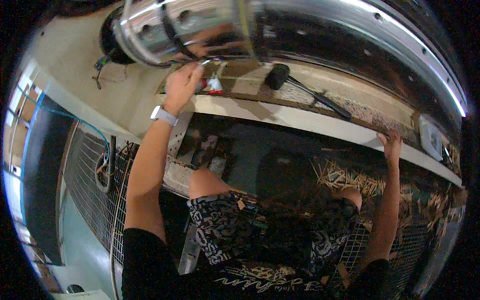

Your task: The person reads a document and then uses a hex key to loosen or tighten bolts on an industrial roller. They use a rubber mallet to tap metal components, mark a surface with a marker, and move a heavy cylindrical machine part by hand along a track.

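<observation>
White rail (300, 121) lies beneath the right hand's grip (392, 144).

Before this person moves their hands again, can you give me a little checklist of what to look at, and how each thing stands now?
1. Right hand braced: ok, it touches the long, flat white beam.
2. Left hand has a sure grip: cannot tell, blur and its fingers hide any hold.
3. Black, long-handled mallet-like tool away from both hands: ok, it lies between them.
4. Left wrist bare: not ok, a pale-strapped wristwatch is on it.
5. Loose, straw-coloured wood strips tidied away: not ok, they lie strewn below the beam.
</observation>
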{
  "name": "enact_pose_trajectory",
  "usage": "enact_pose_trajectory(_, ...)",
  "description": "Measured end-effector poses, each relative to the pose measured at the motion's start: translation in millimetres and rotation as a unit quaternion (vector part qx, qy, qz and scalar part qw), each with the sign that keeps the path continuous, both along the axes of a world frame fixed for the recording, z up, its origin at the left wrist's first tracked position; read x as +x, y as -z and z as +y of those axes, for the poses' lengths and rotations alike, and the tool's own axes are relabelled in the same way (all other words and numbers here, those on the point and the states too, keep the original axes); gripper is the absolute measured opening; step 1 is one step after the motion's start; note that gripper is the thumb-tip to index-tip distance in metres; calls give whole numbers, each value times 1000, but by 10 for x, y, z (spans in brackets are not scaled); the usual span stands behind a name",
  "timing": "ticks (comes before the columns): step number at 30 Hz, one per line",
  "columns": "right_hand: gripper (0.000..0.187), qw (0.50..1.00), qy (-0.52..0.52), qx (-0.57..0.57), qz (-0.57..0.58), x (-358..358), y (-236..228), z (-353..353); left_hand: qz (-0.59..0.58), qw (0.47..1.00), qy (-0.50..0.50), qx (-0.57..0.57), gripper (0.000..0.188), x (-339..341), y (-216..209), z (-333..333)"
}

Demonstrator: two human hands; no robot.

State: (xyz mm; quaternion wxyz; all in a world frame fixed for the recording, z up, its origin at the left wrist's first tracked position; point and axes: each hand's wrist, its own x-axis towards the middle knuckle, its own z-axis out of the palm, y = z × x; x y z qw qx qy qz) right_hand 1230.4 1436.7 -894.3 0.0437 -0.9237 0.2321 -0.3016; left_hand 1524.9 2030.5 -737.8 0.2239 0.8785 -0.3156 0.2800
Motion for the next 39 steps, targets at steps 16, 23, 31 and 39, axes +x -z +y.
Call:
enact_pose_trajectory(16,45,995,-40,-69,-51,34,-156,311,-84,965,-250,-4,51,-218,148,-241)
enact_pose_trajectory(23,44,994,-40,-89,-45,33,-134,256,-77,966,-248,-12,49,-169,166,-189)
enact_pose_trajectory(31,42,998,-29,-49,15,14,-137,239,-75,963,-259,-9,51,-274,139,-206)
enact_pose_trajectory(39,49,997,2,-65,43,-16,-75,163,-84,964,-252,-6,49,-182,142,-192)
